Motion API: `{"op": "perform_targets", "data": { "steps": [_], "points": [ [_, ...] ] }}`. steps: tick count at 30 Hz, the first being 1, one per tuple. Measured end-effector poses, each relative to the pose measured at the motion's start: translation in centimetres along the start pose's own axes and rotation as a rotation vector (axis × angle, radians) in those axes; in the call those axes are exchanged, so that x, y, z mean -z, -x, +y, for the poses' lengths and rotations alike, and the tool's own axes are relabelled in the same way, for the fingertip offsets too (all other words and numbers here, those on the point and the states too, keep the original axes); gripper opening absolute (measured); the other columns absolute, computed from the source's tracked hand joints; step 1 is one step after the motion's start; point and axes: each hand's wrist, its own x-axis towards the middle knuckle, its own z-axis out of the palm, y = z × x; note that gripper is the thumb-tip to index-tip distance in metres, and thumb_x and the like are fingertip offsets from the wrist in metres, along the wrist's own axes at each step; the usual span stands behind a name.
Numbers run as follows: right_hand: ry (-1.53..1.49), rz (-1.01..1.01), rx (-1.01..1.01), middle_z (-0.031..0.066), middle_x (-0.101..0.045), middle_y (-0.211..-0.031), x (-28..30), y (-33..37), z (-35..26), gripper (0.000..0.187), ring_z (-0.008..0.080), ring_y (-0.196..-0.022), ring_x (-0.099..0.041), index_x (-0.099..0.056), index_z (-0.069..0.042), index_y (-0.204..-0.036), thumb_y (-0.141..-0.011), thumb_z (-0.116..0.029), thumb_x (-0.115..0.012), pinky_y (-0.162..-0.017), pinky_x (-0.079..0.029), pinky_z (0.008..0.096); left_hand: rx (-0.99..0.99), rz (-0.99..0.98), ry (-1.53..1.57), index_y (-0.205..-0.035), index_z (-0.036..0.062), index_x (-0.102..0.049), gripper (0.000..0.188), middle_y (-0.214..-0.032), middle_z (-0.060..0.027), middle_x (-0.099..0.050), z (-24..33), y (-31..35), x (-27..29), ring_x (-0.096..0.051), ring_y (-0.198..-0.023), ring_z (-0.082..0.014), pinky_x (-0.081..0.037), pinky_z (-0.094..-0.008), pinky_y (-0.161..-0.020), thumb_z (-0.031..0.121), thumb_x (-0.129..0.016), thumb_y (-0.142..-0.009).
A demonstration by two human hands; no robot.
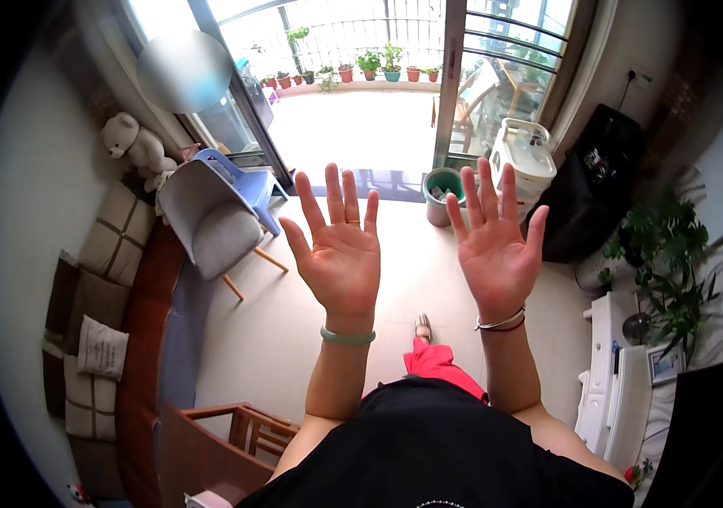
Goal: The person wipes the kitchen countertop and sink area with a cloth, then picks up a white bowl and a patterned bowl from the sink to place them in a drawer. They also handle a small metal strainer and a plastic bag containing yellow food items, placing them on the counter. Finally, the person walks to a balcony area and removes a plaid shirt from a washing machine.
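Observation:
Both of my hands are raised in front of me, palms turned toward me and fingers spread. My left hand (341, 258) holds nothing; a ring sits on one finger and a green bangle (348, 336) circles the wrist. Nothing is in my right hand (499, 254) either, and a silver bangle (501, 322) with a dark red cord is around that wrist. Beyond the right hand's fingers, on the floor, stands a waste bin (439, 212) with a green liner. Neither hand touches anything.
At left are a grey chair (213, 224), a blue plastic chair (247, 182) and a cushioned sofa (146, 364). A wooden chair (218, 453) is near my left arm. Sliding doors (451, 85) open onto a balcony with potted plants. A white cabinet (603, 372) and leafy plant (666, 237) line the right.

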Motion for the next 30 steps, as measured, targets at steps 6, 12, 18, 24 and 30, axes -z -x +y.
{"op": "perform_targets", "data": {
  "steps": [6,12,18,24,30],
  "points": [
    [-0.095,-0.003,-0.142,0.0077,-0.026,-0.157,4.9,-16.6,2.9,0.065,0.0251,-0.146,-0.02,-0.029,-0.017,-0.15,-0.099,-0.057,-0.031,-0.119,-0.015,0.045,-0.052,-0.009,-0.003,-0.149,0.0271,-0.033,0.059,-0.157,-0.009,-0.026,-3.4,-14.8,4.8,-0.015,-0.148,-0.0241,-0.006,-0.0476,-0.119,0.057,-0.033,-0.099],
    [-0.141,0.006,-0.282,0.0079,-0.028,-0.156,8.0,-32.2,7.4,0.066,0.0249,-0.145,-0.023,-0.031,-0.016,-0.15,-0.099,-0.057,-0.033,-0.118,-0.019,0.0441,-0.129,0.027,0.027,-0.149,0.0265,-0.032,0.059,-0.159,-0.0091,-0.022,-5.0,-28.6,7.8,-0.012,-0.148,-0.0234,-0.007,-0.0458,-0.12,0.055,-0.038,-0.098],
    [-0.158,0.02,-0.359,0.0081,-0.03,-0.155,13.7,-45.5,12.7,0.065,0.0245,-0.144,-0.024,-0.031,-0.016,-0.15,-0.099,-0.057,-0.034,-0.117,-0.019,0.0451,-0.183,0.082,-0.015,-0.151,0.0283,-0.027,0.061,-0.159,-0.0074,-0.021,-5.0,-41.6,14.0,-0.014,-0.148,-0.0233,-0.009,-0.0446,-0.119,0.058,-0.035,-0.098],
    [-0.141,0.005,-0.393,0.009,-0.032,-0.154,19.1,-60.9,19.6,0.065,0.0248,-0.144,-0.025,-0.032,-0.015,-0.149,-0.099,-0.056,-0.034,-0.117,-0.018,0.0455,-0.195,0.07,-0.011,-0.15,0.0267,-0.031,0.06,-0.159,-0.0073,-0.02,-3.4,-57.3,20.6,-0.014,-0.148,-0.0226,-0.012,-0.0459,-0.119,0.055,-0.039,-0.098],
    [-0.124,0.035,-0.357,0.0094,-0.031,-0.154,23.1,-77.0,25.1,0.065,0.025,-0.143,-0.026,-0.032,-0.015,-0.149,-0.099,-0.057,-0.033,-0.117,-0.018,0.0459,-0.198,0.078,-0.084,-0.15,0.0273,-0.03,0.061,-0.159,-0.0077,-0.02,-2.1,-74.4,24.8,-0.014,-0.148,-0.0228,-0.011,-0.0461,-0.119,0.057,-0.038,-0.098]
  ]
}}
